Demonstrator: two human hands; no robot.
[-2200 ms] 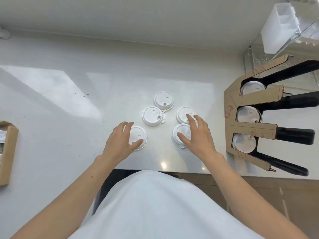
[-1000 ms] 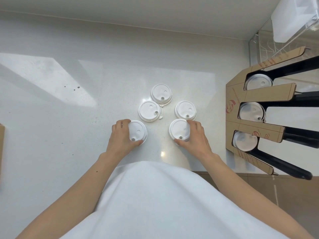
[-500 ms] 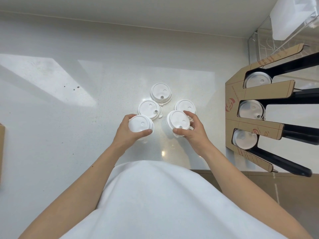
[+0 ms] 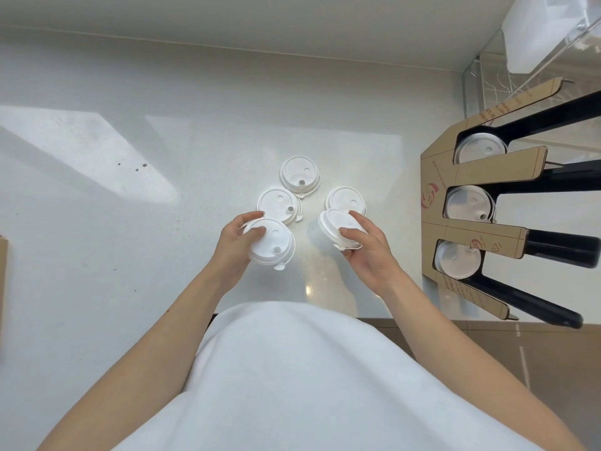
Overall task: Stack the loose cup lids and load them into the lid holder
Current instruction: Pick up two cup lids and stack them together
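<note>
My left hand (image 4: pixel 232 247) grips a white cup lid (image 4: pixel 272 243) lifted off the white counter. My right hand (image 4: pixel 369 255) grips a second white lid (image 4: pixel 335 226), tilted, just above another lid (image 4: pixel 346 198) that lies on the counter. Two more loose lids rest behind: one (image 4: pixel 277 205) right behind my left hand and one (image 4: pixel 300 174) farthest back. The cardboard lid holder (image 4: pixel 481 232) stands at the right with three slots, each holding white lids (image 4: pixel 458 259).
The white counter (image 4: pixel 130 222) runs left and back to a wall. A clear plastic container (image 4: pixel 533 50) stands behind the holder. A brown cardboard edge (image 4: pixel 2 281) shows at the far left. My white shirt fills the bottom.
Both hands closed on the two nearest lids and raised them off the counter. The right lid has tilted. The three other lids stayed put.
</note>
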